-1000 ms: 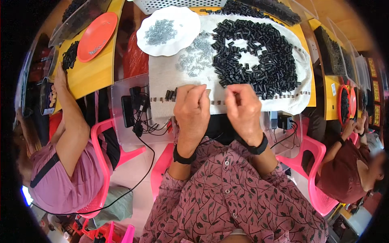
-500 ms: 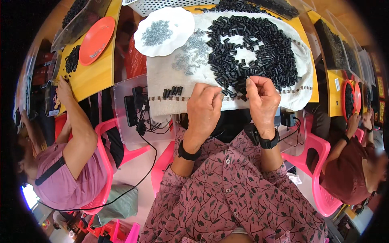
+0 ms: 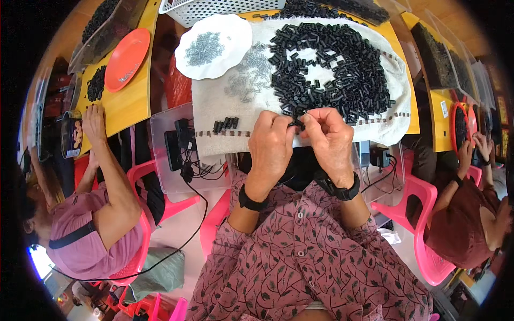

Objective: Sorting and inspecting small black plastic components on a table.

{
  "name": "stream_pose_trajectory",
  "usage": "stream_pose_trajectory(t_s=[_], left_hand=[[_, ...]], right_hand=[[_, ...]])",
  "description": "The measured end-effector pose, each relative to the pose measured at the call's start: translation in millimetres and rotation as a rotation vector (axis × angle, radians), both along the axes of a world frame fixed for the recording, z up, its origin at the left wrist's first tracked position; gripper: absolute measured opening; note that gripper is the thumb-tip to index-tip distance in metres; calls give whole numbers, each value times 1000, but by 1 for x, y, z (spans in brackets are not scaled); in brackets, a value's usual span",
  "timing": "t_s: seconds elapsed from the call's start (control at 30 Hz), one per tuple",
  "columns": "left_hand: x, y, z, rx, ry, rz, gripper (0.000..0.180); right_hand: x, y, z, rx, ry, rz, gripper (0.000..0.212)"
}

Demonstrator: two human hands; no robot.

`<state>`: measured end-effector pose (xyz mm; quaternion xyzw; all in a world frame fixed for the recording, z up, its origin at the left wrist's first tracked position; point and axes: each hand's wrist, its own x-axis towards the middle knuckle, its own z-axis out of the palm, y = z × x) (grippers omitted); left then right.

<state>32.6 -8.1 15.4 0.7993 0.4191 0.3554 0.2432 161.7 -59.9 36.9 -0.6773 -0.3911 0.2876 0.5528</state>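
Observation:
My left hand (image 3: 270,145) is closed in a pinch at the front edge of the white cloth (image 3: 214,104), with a small black cylindrical piece (image 3: 295,123) at its fingertips. My right hand (image 3: 331,144) meets it there, thumb and forefinger pinched together; what they grip is too small to make out. Just beyond the fingers spreads a heap of black cylindrical pieces (image 3: 364,80). Several more black pieces (image 3: 226,124) stand in a short row left of my left hand. Small clear pieces (image 3: 247,80) lie loose on the cloth, and others fill part of a white scalloped plate (image 3: 235,56).
A white perforated basket (image 3: 214,9) stands at the back. To the left a co-worker sits by a yellow table (image 3: 126,101) with a red plate (image 3: 140,48). Another person works at the right, beside a round red tray (image 3: 456,115). A black cable (image 3: 201,206) hangs at my left.
My right hand has moved left and slightly down from the heap, bringing its fingertips against those of my left hand. The left hand has barely shifted.

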Motion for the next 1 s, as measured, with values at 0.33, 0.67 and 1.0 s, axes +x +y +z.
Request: stream_pose_trajectory(t_s=[0.33,0.67,1.0], left_hand=[[-12,5,-8,-654,-612,10,11],[-22,9,-13,-1016,-1178,-90,20],[-27,9,-12,-1042,-1322,-181,23]], right_hand=[[-3,1,-1,21,4,-32,8],[-14,-2,3,30,62,90,8],[-20,-1,-1,63,57,114,9]])
